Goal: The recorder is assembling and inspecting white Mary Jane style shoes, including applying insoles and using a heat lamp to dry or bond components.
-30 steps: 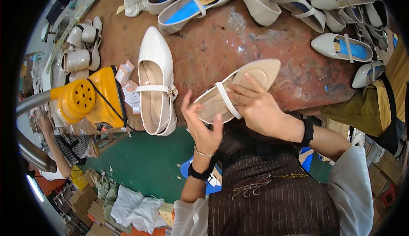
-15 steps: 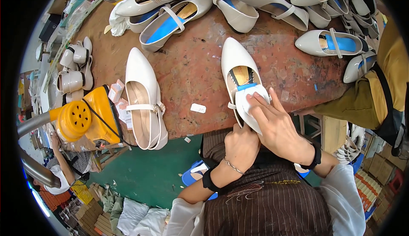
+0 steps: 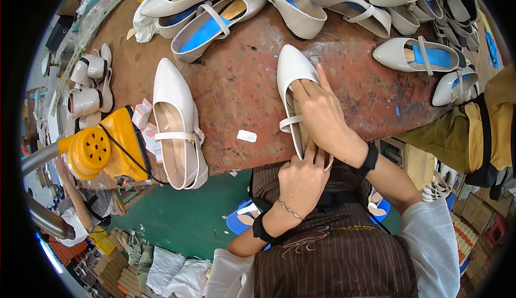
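Observation:
A cream pointed-toe flat shoe [image 3: 293, 64] lies in front of me, toe away, its narrow strap [image 3: 291, 122] pushed to the left side. My right hand [image 3: 325, 115] reaches into its opening; some fingers go down toward the toe, while one stretches along the outer right edge. The tips inside are hidden. At the heel, my left hand [image 3: 305, 182] is closed around the back edge, with fingertips dipping inside. Pale lining shows between the hands; the insole's exact lie is covered. Left of it stands a similar cream pair [image 3: 174, 91], close together, straps across.
A small white label [image 3: 246, 136] lies between the shoes. A yellow machine [image 3: 115, 145] with a metal pipe stands at left beside small boxes [image 3: 142, 113]. Several cream shoes with blue insoles [image 3: 215, 26] line the far side of the worn table [image 3: 236, 83]. Another person [image 3: 486, 120] is at right.
My right hand has moved forward into the shoe. The white insole it pressed, with blue underneath, has gone down inside and is mostly out of sight. My left hand stays at the heel.

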`<state>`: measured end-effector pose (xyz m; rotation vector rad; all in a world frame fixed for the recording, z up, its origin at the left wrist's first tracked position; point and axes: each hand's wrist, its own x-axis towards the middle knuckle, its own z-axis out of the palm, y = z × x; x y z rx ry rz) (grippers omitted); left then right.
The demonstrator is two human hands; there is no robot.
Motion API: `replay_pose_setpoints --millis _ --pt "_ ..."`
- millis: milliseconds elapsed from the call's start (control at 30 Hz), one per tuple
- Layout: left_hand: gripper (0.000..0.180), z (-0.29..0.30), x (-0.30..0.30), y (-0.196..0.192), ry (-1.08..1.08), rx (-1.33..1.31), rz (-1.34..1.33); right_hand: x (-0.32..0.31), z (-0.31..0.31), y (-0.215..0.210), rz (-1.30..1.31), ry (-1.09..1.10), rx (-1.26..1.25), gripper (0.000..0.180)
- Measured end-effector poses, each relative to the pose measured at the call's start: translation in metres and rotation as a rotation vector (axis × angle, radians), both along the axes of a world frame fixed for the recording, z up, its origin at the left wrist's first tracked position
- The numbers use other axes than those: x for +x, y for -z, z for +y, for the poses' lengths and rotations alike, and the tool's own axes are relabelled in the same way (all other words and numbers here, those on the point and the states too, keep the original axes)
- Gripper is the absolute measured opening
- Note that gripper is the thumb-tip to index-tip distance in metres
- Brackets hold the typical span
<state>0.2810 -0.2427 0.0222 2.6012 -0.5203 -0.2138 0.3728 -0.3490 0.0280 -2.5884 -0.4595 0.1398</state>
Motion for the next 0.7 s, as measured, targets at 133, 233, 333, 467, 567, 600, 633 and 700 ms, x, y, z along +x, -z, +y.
replay_pose_setpoints --millis 133,233,333,467,567,600,633,700 --pt "0.023 0.002 -0.001 0.001 -0.015 -0.025 0.019 -0.007 0.004 -0.001 -0.101 -0.006 -0.271 0.053" --pt "0.021 0.003 0.000 0.002 -0.017 -0.029 0.018 -0.015 0.004 0.008 -0.087 -0.065 -0.164 0.060" --pt "0.020 0.004 0.001 0.001 0.009 -0.026 0.022 -0.016 0.006 0.020 -0.099 -0.089 -0.278 0.061" --pt "0.021 0.004 -0.001 0.002 0.023 -0.004 0.040 -0.012 0.005 0.020 -0.167 -0.101 -0.318 0.058" --pt "0.025 0.003 0.001 0.003 -0.001 -0.032 -0.050 0.008 0.005 0.020 -0.158 -0.082 -0.234 0.046" --pt "0.025 0.003 0.002 0.003 -0.020 -0.029 -0.060 0.011 0.006 0.022 -0.080 -0.093 -0.247 0.046" --pt "0.029 0.004 0.002 0.003 0.003 -0.037 -0.016 0.012 0.007 0.024 -0.127 -0.049 -0.262 0.042" --pt "0.037 0.006 0.003 0.002 0.064 0.025 0.120 0.014 0.013 0.033 -0.322 0.024 -0.290 0.025"
